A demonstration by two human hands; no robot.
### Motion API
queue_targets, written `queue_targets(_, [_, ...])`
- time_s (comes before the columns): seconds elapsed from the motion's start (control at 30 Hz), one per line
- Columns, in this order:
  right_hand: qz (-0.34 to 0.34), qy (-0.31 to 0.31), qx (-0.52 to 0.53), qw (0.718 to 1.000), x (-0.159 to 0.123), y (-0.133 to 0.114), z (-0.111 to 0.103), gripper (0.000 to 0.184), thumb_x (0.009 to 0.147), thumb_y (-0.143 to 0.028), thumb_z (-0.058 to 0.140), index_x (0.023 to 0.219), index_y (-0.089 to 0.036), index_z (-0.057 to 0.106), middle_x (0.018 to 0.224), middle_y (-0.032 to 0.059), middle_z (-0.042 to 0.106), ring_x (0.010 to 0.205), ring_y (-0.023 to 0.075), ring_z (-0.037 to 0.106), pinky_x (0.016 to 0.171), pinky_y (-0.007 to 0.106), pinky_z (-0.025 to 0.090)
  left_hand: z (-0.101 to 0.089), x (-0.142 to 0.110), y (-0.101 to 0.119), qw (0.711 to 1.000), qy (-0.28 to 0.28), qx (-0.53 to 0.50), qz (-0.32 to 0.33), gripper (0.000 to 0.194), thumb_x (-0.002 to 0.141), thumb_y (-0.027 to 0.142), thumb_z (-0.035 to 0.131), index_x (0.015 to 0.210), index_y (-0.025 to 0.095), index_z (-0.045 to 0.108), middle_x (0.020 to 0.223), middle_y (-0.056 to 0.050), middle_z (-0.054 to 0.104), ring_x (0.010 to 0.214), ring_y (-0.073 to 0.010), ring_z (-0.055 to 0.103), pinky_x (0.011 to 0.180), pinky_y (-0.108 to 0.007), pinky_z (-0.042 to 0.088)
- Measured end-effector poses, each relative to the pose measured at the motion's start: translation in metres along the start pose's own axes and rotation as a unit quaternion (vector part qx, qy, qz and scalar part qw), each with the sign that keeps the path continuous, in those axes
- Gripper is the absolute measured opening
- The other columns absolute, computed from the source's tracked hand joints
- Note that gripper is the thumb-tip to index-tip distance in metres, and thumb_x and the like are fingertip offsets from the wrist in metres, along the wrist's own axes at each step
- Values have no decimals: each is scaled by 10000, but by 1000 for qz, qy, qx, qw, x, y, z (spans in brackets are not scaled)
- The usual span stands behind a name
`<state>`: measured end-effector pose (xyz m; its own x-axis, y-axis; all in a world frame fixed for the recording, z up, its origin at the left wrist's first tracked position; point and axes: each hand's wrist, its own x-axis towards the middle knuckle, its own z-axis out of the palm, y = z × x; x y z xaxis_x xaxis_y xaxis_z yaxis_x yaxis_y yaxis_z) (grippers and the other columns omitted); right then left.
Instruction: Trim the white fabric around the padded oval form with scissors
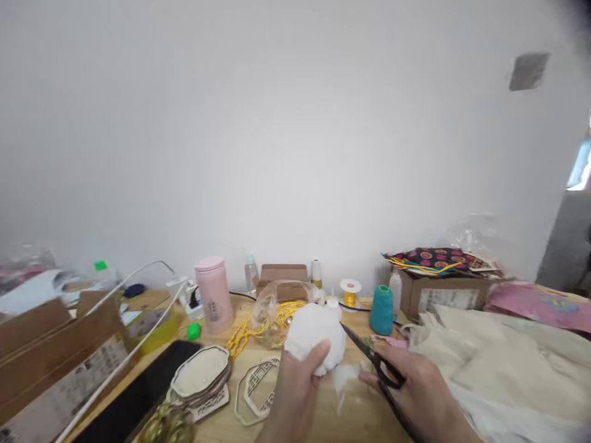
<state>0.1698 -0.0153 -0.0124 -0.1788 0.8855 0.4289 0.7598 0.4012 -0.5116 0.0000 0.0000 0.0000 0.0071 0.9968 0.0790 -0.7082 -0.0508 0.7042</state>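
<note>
Stuffing point(316, 337), a white ball of it, sat near the middle of the wooden table point(318, 424), gripped from below by the left hand point(295, 384), whose thumb and fingers curled up around its near side. Scissors point(375, 363) were held in the right hand point(418, 384), fingers through the dark loops, the blades shut or nearly so and pointing up-left, their tip just beside the ball's right edge. A thin wisp of white fibre lay on the table between the two hands. Just behind the ball stood a clear bag of yellow cord point(277, 315), a pink flask point(213, 295) to the left and a teal spool point(381, 310) to the right; pale wooden frames point(203, 380) lay stacked at the near left, and cream cloth point(503, 351) was heaped on the right. From here the blade tip looked close enough to the left thumb to nick it if the ball slipped. A careless cut could also pull loose fibre away, because the ball was soft and held on one side only.
</note>
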Motion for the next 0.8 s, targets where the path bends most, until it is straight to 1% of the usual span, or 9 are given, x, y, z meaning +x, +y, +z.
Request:
queue_targets(0.13, [5,-39,42,998,0,-5,0,174,725,-349,535,682,-183,566,623,6,557,571,168,497,519,239,362,-1,-2,0,1000,-13,3,10,736,689,82,611,1310,252,254,1021,-43,665,960,-166,583,812,-255,462])
queue_targets(0.23, [15,-54,86,995,0,-4,2,182,706,-344,517,732,-173,573,625,1,526,565,162,476,503,233,350,0,-2,1,1000,-1,13,9,739,685,85,615,1309,251,255,1029,-45,660,958,-174,583,804,-264,467])
queue_targets(0.37, [47,-76,129,988,0,-1,4,207,678,-348,516,757,-162,561,580,-30,428,506,131,386,458,222,280,0,-3,2,1000,5,19,2,724,686,97,617,1305,229,265,1016,-60,659,919,-182,597,765,-272,481])
queue_targets(0.47, [49,-104,181,977,-1,-3,6,225,681,-381,503,735,-164,532,549,-54,341,490,113,306,445,220,223,-1,-3,2,1000,9,15,2,707,679,89,622,1291,211,291,986,-65,665,860,-168,610,729,-266,490])
queue_targets(0.53, [49,-126,234,963,-1,-5,7,269,689,-435,488,724,-169,504,544,-60,308,495,111,280,441,220,209,-1,-3,2,1000,15,12,-1,697,671,73,623,1280,206,310,954,-59,672,814,-153,616,697,-256,496])
queue_targets(0.63, [56,-158,303,938,-2,-6,10,366,698,-537,466,756,-176,476,550,-63,306,495,107,277,438,214,219,-1,-2,3,1000,23,5,-11,668,661,56,621,1255,194,349,893,-55,681,735,-140,620,598,-229,501])
queue_targets(0.7, [53,-177,324,928,-4,-5,11,425,694,-592,454,785,-177,476,554,-64,320,488,103,286,434,206,233,-1,-1,4,999,26,-7,-23,643,652,45,620,1232,188,381,861,-53,683,683,-132,619,543,-214,494])
queue_targets(0.73, [45,-174,319,931,-6,-4,10,442,697,-606,444,796,-177,486,555,-61,336,486,103,304,433,203,249,-2,-1,5,999,27,-16,-31,631,647,40,620,1219,188,397,846,-50,684,665,-129,619,533,-211,493])
queue_targets(0.8, [35,-135,284,949,-11,-3,7,435,721,-591,434,830,-179,517,570,-46,396,495,112,368,447,204,302,-2,0,6,998,32,-37,-48,605,643,29,614,1194,191,426,814,-40,686,637,-121,618,530,-207,496])
